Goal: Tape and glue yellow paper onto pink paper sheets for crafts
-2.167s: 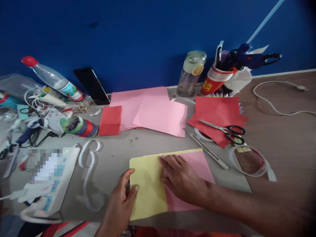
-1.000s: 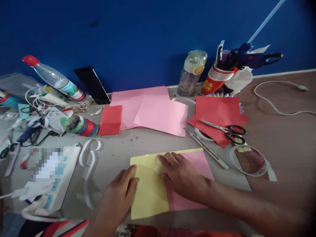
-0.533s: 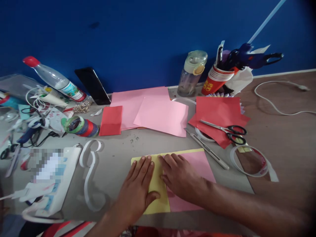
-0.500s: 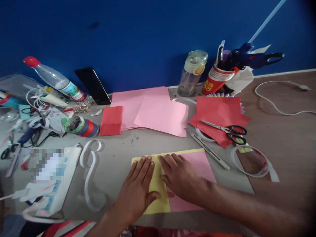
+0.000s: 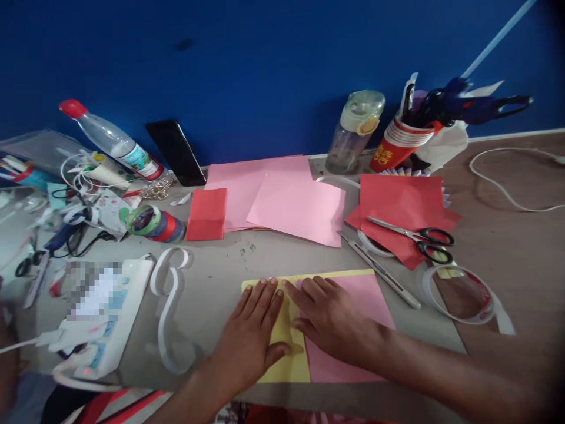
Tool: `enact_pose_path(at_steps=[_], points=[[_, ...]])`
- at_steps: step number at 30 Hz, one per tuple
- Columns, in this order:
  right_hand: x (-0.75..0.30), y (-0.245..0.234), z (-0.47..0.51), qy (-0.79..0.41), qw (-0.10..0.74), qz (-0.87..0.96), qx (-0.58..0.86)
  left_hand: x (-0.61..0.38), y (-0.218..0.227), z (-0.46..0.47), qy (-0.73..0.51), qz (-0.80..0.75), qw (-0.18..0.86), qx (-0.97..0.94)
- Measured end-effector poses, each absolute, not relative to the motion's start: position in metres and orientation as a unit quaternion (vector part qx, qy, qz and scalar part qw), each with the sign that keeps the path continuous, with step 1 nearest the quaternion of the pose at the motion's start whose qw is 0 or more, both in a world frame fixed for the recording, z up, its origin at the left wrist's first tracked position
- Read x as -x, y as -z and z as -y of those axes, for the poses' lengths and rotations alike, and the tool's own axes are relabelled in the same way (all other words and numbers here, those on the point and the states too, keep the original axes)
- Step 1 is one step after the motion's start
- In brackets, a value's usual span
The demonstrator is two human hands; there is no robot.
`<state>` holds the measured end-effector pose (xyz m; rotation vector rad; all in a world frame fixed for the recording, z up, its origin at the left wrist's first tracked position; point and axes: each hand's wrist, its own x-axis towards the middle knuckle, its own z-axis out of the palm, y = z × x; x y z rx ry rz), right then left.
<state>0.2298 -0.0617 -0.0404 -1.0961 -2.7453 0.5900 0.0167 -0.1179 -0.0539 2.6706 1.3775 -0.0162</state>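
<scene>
A yellow sheet lies at the near edge of the grey table, with a pink sheet on its right part. My left hand lies flat on the yellow sheet, fingers stretched out and together. My right hand rests palm down on the left edge of the pink sheet, fingers extended toward the yellow one. The two hands lie side by side, almost touching. Neither hand grips anything.
Pink sheets and a folded red piece lie further back. Red paper carries scissors; a craft knife and a tape ring lie to the right. Tape rolls, a bottle, a phone, a power strip, a white paper strip.
My left hand moved from the yellow sheet's left edge onto the sheet and flattened beside my right hand. The yellow sheet's left part looks narrower now. The view shifted slightly.
</scene>
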Motion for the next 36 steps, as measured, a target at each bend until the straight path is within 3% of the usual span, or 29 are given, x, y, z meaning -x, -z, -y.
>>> enact_pose_path(at_steps=[5,10,27,32,36], points=[[-0.224,0.039,0.063,-0.175,0.017,0.911,0.373,-0.002,0.054,0.112,0.010,-0.463,0.060,-0.884],[-0.225,0.039,0.063,-0.171,0.009,0.915,0.366,0.011,0.050,0.096,-0.089,-0.579,0.062,-0.808],[-0.225,0.042,0.063,-0.183,0.024,0.911,0.368,-0.005,0.020,0.053,-0.067,-0.687,0.310,-0.654],[-0.225,0.042,0.063,-0.178,0.019,0.913,0.368,-0.007,0.020,0.051,-0.041,-0.663,0.286,-0.691],[-0.225,0.043,0.063,-0.167,0.018,0.916,0.364,-0.010,0.018,0.060,-0.068,-0.633,0.201,-0.745]])
